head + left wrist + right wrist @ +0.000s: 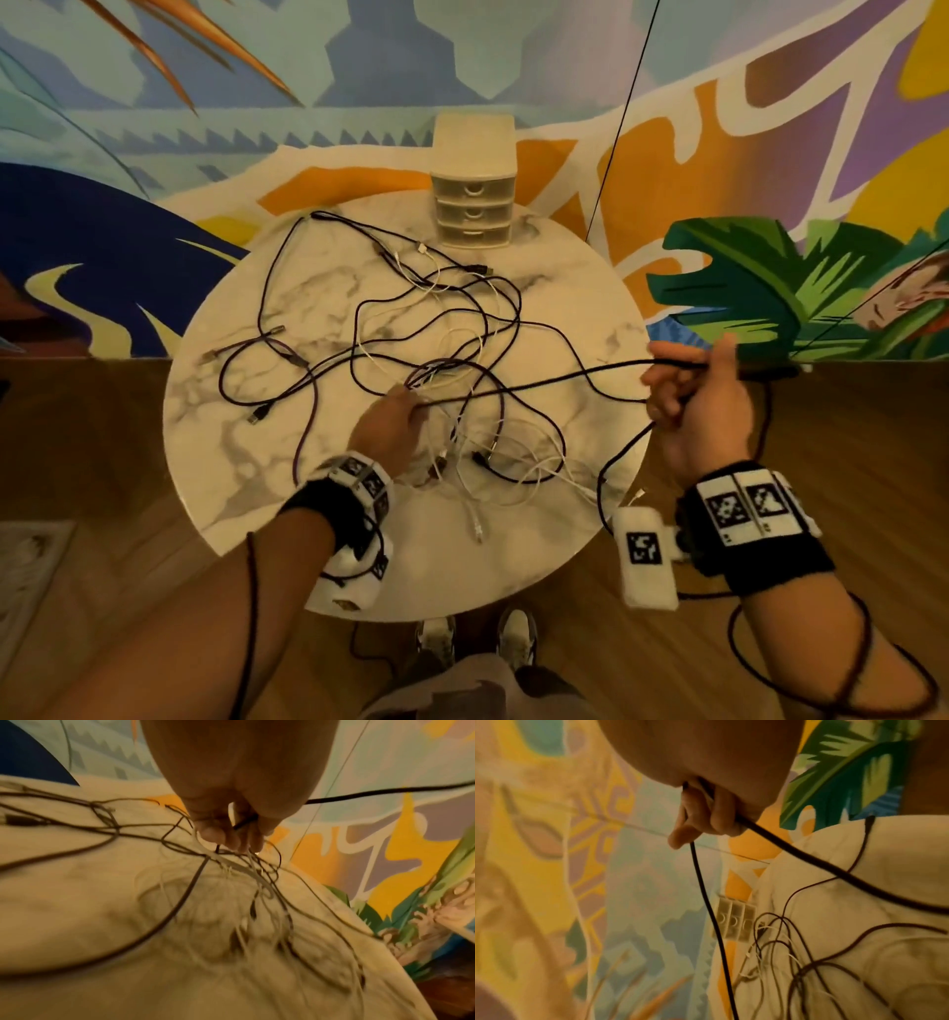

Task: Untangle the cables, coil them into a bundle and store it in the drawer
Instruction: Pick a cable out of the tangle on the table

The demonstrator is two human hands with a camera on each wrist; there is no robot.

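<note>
— So where was everything?
— Tangled cables (411,329) sprawled over the round marble table (215,411), drawer unit (473,205) at its far edge.
— And your hands?
— My right hand (703,416) gripped a black cable (565,377); my left hand (390,426) pinched it at the knot.
</note>
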